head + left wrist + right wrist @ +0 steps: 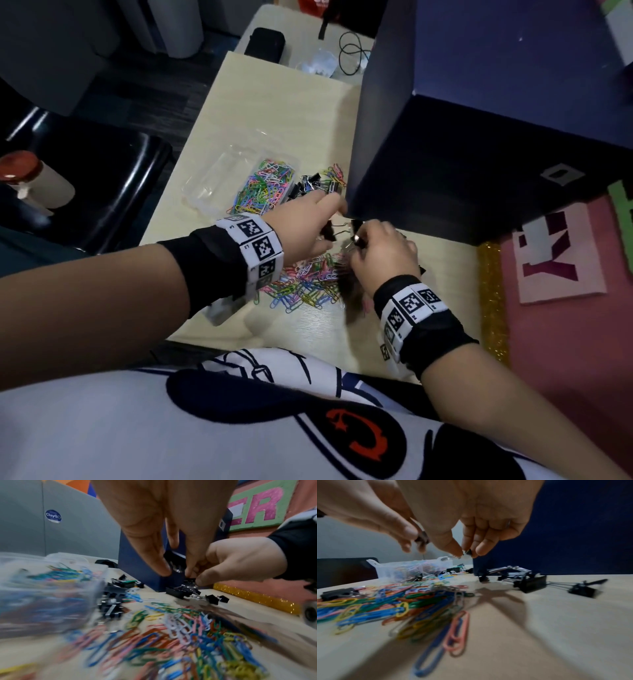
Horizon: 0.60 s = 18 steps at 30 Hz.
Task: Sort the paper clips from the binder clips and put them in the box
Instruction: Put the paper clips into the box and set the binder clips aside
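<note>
"ClayGo" sticker [53, 516] far behind left fingers [160, 566]. Both hands' fingers pinching black binder clips [469, 552]; bare table [556, 622] right of right fingers [482, 550].

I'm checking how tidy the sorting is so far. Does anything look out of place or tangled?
Yes. Some black binder clips sit right against the clear box among paper clips, unsorted. Near the blue divider, several binder clips look hooked together by their wire handles. Coloured paper clips remain loose on the table.

Right hand [479, 520] fingers [483, 547] pinch small binder clip [468, 552] above table [539, 628]; paper clips [393, 605] heaped left.
</note>
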{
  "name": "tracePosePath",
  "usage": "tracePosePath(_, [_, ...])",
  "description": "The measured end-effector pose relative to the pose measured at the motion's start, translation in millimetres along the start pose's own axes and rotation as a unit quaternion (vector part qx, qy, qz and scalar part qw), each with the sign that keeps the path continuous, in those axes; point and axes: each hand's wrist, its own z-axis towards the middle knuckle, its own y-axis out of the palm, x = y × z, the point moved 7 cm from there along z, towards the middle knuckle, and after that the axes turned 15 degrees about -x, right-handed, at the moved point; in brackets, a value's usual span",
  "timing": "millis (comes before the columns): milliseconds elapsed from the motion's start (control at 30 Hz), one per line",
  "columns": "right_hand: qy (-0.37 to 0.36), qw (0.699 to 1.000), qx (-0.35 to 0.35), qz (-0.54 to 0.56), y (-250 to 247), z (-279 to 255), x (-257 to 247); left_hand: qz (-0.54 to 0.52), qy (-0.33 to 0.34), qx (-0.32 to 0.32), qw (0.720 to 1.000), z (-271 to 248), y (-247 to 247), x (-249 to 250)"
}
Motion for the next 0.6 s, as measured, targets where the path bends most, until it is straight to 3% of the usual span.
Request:
tracePosePath(100, [0.065,0.996,0.064,0.025,-7.8,-6.9,25.5,-0.042,0.014,0.004,0.999,9.1,3.5,9.3])
tracePosePath(167, [0.105,0.991,0.084,0.029,-8.1,-10.7,38.7,0.004,0.0,-0.022,1.0,11.2,8.2,4.0])
tracePosePath(233, [0.109,0.99,0.091,0.026,-6.7,-12.5,41.9,0.081,-0.035,-0.087,0.992,8.2,15.9,-8.4])
tracePosePath(333, [0.056,0.996,0.065,0.02,1.1,-9.4,25.4,0.197,-0.091,-0.202,0.955,-5.2,27.5,-28.5])
tracePosePath(400, [0.0,1.0,0.021,0.007,11.1,-5.7,4.8,0.235,-0.127,-0.245,0.932,-15.1,31.7,-41.3])
tracePosePath(467, [-0.056,0.998,-0.014,-0.018,21.0,-3.8,-17.8,0.227,-0.15,-0.26,0.926,-23.9,37.6,-53.8])
tracePosePath(600, [-0.113,0.992,-0.048,-0.036,32.6,0.0,-48.5,0.213,-0.144,-0.225,0.94,-34.6,50.4,-64.9])
